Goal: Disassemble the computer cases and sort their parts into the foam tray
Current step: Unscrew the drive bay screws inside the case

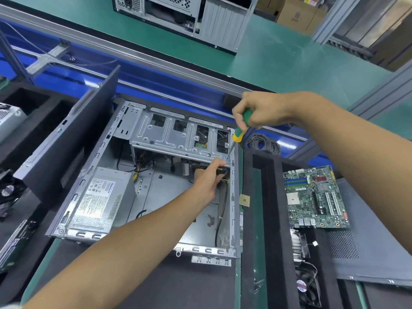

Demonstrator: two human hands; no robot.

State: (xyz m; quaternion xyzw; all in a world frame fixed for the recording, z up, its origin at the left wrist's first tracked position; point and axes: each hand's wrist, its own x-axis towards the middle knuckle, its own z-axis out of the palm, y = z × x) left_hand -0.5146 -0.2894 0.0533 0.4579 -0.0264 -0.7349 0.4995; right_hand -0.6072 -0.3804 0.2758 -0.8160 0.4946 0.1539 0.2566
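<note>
An open computer case (pixel 73 192) lies on its side in the middle, with a silver power supply (pixel 100 199) at its lower left and a metal drive cage (pixel 176 134) across its top. My right hand (pixel 263 110) grips a green and yellow screwdriver (pixel 242 127) whose tip meets a screw at the cage's right corner. My left hand (pixel 209 177) reaches inside the case under that corner and holds a part there; what its fingers hold is hidden. The black foam tray (pixel 276 197) stands to the right and carries a green motherboard (pixel 314 197).
A heatsink and fan (pixel 305 284) and a dark side panel (pixel 374 241) lie at the right. A coil of grey cable (pixel 264 144) sits behind the tray. More black foam with parts (pixel 13 121) is at the left. Another case (pixel 185 16) stands on the far green bench.
</note>
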